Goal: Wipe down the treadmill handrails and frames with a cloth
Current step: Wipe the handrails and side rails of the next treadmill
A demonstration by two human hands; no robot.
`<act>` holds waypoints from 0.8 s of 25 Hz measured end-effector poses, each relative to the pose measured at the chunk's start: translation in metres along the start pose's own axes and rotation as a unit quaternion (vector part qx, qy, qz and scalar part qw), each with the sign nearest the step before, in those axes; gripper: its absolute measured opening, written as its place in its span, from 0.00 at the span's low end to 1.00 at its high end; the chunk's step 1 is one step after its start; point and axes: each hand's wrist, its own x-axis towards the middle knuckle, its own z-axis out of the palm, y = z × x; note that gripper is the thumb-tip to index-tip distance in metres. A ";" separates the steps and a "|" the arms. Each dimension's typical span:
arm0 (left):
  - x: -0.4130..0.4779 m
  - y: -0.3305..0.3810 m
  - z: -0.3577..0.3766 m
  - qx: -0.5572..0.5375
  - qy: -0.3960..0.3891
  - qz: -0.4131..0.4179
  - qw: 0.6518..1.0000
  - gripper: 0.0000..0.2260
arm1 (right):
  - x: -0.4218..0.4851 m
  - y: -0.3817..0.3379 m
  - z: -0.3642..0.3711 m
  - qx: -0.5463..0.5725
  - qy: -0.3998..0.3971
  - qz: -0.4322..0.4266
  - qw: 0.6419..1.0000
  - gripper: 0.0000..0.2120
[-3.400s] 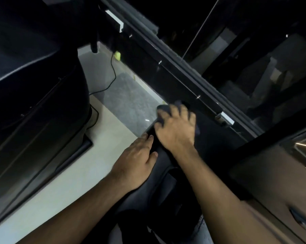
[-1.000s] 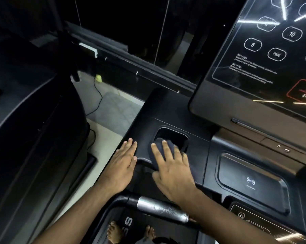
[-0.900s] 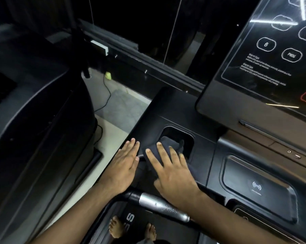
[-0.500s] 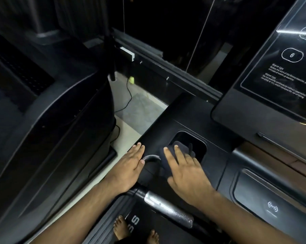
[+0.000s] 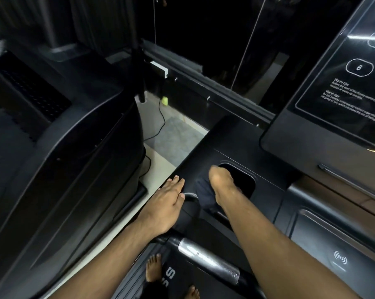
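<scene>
The black treadmill console frame [image 5: 206,147] fills the centre and right. My left hand [image 5: 168,200] lies flat, fingers straight, on the frame's left edge. My right hand [image 5: 223,183] is bent downward, its fingers dipping out of sight into the cup-holder recess [image 5: 245,180]. It holds a dark cloth [image 5: 203,196], which is bunched under the palm at the recess's near-left rim. The handrail [image 5: 208,261], with its silver grip sensor, runs under both forearms. The right hand is blurred.
The glossy touch screen [image 5: 344,93] rises at the right, with a flat tray panel [image 5: 333,240] below it. A neighbouring black machine [image 5: 63,147] stands close on the left. Between them lie pale floor and a thin cable [image 5: 160,126]. My bare feet [image 5: 153,268] stand on the belt.
My right hand, flat on the cloth before, has tipped over so its fingers reach down into the cup-holder recess. The left hand stays on the frame edge. The view has shifted left.
</scene>
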 end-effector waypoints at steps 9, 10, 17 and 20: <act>0.039 -0.007 0.003 -0.016 -0.029 0.038 0.999 0.21 | -0.050 -0.007 -0.052 -0.464 -0.209 -0.125 0.852 0.26; 0.042 -0.005 0.003 -0.012 -0.032 0.042 0.999 0.22 | -0.051 -0.011 -0.059 -0.507 -0.232 -0.133 0.820 0.28; 0.050 0.007 0.003 0.020 -0.049 0.043 0.998 0.22 | -0.016 0.000 -0.096 -0.864 -0.198 -0.338 0.317 0.24; 0.050 0.008 0.003 0.029 -0.042 0.046 0.998 0.22 | 0.001 -0.003 -0.115 -0.817 -0.117 -0.549 0.133 0.17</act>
